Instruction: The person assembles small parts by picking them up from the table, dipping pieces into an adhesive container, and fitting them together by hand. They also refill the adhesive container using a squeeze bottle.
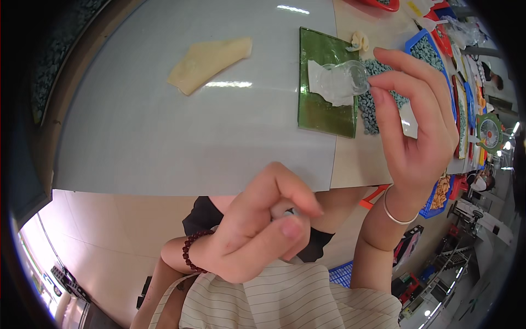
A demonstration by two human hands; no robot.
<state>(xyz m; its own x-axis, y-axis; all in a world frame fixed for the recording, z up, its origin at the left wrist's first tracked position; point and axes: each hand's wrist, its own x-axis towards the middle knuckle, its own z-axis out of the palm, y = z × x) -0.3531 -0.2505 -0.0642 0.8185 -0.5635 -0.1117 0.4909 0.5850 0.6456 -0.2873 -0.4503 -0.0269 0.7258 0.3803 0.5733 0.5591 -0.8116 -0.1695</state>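
My right hand (419,109) is above the right part of the table, its thumb and index finger pinched at the rim of a clear, cup-like plastic piece (359,75). Behind that piece, a crumpled white sheet (334,93) lies on a green glassy plate (329,122). My left hand (263,225) is closed in front of the table's near edge. Between its thumb and curled fingers shows a small grey piece with a dark mark (291,212), mostly hidden. Small grey-green stone-like pieces (370,118) are heaped beside the plate, partly behind my right hand.
A folded cream cloth (208,63) lies on the grey table mat (137,131). A crumpled cream scrap (359,41) touches the plate's far corner. At right stand a blue tray (426,48) of similar pieces, a green fan (489,133) and a blue basket (430,211). A red bowl (383,4) is at the far edge.
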